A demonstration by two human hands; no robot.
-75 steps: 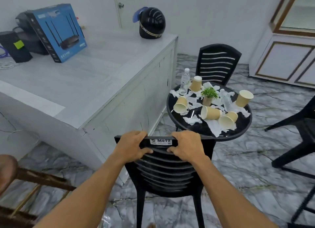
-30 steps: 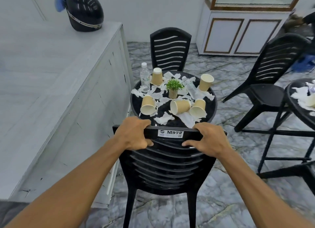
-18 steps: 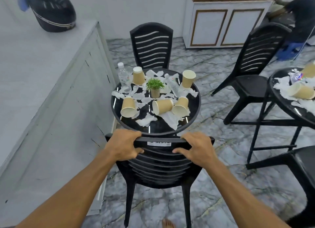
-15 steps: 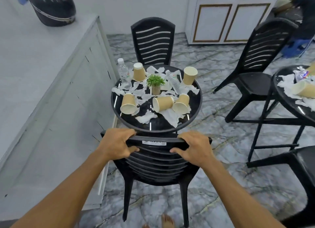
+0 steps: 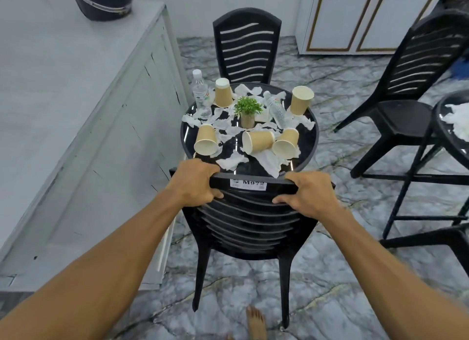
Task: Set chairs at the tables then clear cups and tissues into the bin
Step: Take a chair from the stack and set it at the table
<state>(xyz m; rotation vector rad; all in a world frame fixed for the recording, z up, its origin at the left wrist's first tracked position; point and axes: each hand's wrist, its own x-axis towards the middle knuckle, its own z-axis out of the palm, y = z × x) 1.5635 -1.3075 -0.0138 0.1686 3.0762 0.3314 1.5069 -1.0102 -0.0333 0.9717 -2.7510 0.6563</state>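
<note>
At littered table (image 5: 308, 149), black slatted chair (image 5: 248, 220)

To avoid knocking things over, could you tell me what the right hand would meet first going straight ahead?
The right hand would probably meet the round table at its near rim, then the crumpled tissue beyond it; depth is unclear.

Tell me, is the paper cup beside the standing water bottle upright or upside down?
Upside down. The paper cup rests on its wide mouth, with its narrow closed base facing up, beside the water bottle.
</note>
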